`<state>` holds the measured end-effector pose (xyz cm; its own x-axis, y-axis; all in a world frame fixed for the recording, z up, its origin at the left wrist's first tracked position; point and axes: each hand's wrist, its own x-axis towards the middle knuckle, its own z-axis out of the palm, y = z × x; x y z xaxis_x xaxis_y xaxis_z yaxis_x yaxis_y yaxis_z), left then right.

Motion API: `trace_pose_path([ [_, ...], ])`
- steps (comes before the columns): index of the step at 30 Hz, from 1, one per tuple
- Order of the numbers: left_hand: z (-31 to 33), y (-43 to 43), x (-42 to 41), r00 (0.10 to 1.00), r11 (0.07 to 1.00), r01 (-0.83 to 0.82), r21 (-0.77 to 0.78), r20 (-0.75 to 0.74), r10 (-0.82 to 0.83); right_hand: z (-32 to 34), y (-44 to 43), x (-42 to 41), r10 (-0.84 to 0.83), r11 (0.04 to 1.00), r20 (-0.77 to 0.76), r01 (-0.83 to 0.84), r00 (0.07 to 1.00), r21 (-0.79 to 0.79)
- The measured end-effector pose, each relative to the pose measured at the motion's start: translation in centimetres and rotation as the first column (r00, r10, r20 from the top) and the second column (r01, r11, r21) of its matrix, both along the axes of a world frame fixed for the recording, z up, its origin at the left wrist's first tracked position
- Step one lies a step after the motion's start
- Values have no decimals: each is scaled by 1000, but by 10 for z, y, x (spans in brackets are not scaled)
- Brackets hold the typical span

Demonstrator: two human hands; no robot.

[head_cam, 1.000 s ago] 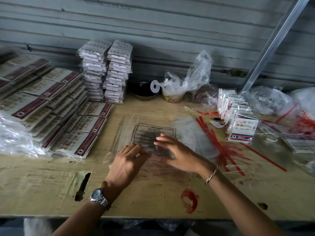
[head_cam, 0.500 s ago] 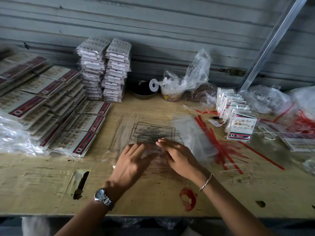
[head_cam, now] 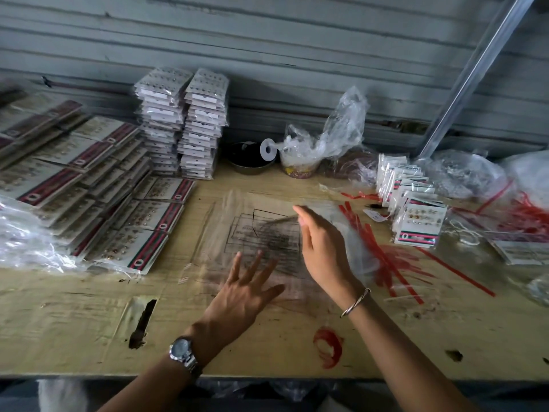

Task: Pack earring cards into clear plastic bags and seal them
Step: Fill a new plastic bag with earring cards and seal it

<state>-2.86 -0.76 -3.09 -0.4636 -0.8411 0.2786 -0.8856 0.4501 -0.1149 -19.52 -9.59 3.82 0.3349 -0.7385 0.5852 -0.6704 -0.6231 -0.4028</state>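
Hands lifting off clear bags (head_cam: 267,236), mid-table.
Pressed flat 0.5 s ago; now our L hand (head_cam: 240,295) splays wide, R hand (head_cam: 323,251) rises, grip unclear (blur). Likely peeling one bag; earring cards (head_cam: 130,248) wait left.

The clear plastic bags (head_cam: 267,233) in the middle carried a black printed frame with black text. Beside them lay bright red strips (head_cam: 383,251) on the pale yellow-brown wooden table (head_cam: 89,316), which also had a red smear (head_cam: 328,346) near its front edge. The earring cards (head_cam: 139,251) on the left were beige with small golden dots and a striped band of red between dark edges, the stacked cards (head_cam: 190,123) at the grey ribbed wall (head_cam: 267,40) were white, and the watch (head_cam: 182,350) and the bangle (head_cam: 355,303) were silver.
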Motion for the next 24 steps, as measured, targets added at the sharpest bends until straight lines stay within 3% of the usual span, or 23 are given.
trace_pose_path([
  [3,2,1,-1,999,996,-16,85,-30,19,2,-2,-1,-17,999,55,18,998,-27],
  [5,6,3,-3,990,983,-10,184,-138,36,0,-2,-1,6,998,46,-4,999,-57],
  [7,14,5,-6,962,992,90,88,-265,-64,-5,-1,-1,30,996,-15,-31,999,-88],
  [10,28,1,-10,901,970,138,-198,-383,-206,-17,0,-2,62,996,-117,-70,991,-63],
  [12,37,-6,-9,898,971,24,-240,-420,-126,-24,2,-4,75,996,-176,-82,982,-37],
  [16,46,-18,-4,906,978,-198,-65,-392,157,-30,5,-9,99,995,-186,-102,978,-3],
  [19,51,-20,-1,865,971,-239,10,-452,218,-30,13,-9,47,980,-97,-65,994,-188],
  [20,53,-20,-1,839,967,-255,23,-491,233,-32,18,-8,79,945,-62,-94,995,-312],
  [22,56,-22,-2,798,967,-256,11,-561,218,-42,31,-5,219,827,-150,-265,964,-496],
  [24,58,-24,-4,785,963,-270,6,-577,223,-49,41,2,274,824,-267,-369,924,-430],
])
